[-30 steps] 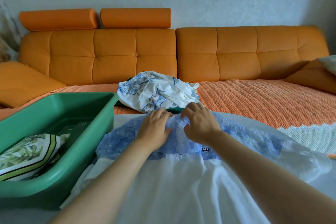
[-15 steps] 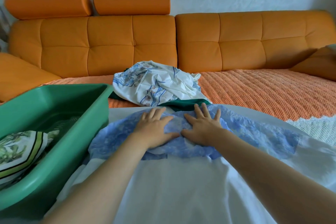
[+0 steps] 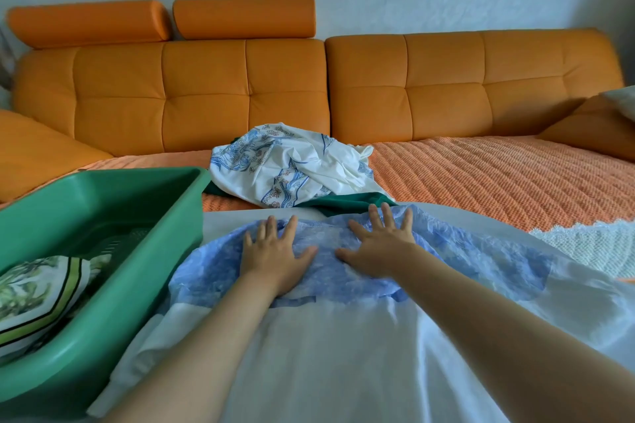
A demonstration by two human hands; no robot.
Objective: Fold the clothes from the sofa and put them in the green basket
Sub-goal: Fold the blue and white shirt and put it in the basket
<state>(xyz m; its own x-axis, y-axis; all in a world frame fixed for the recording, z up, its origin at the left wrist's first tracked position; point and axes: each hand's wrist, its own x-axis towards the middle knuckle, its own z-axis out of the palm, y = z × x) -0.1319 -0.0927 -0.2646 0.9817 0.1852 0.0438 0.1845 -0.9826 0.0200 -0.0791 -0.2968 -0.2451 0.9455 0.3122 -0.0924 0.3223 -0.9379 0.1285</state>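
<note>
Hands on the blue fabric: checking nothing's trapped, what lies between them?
Head view: only the blue patterned panel of the white garment lies between left hand and right hand, both flat on it.

Orange throw [image 3: 481, 175], white lace cloth [image 3: 591, 244]

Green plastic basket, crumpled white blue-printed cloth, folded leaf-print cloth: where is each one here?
Green plastic basket [image 3: 156, 251]: head view, its bare right wall.
Crumpled white blue-printed cloth [image 3: 292, 168]: head view, middle of the heap.
Folded leaf-print cloth [image 3: 37, 292]: head view, its top face, inside the basket.
</note>
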